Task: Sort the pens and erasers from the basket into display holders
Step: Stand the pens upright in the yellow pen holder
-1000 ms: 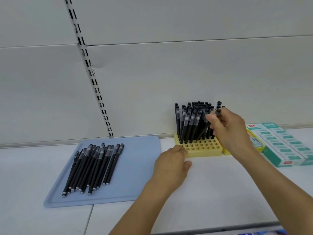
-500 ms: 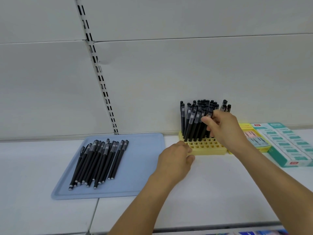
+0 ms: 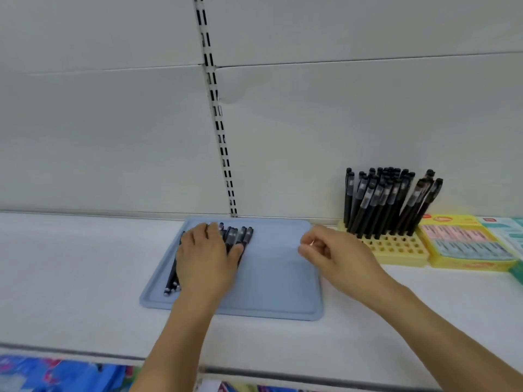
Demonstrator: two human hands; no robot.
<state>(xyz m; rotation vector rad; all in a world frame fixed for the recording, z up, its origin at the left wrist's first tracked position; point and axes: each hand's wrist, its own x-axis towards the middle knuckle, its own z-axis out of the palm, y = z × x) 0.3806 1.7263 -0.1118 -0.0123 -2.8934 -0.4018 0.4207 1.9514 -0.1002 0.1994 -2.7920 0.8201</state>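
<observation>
left hand rests spread on loose pens, uncountable beneath it; right hand loosely curled, empty; one yellow holder.

The left hand hides most of the loose pens, and the eraser boxes run off the frame's right edge.

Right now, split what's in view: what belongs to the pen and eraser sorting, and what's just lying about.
Job:
loose pens under the left hand
blue tray
yellow pen holder, back rows filled
yellow eraser box
right hand, holding nothing

Lying about:
slotted wall rail
teal boxes
</observation>
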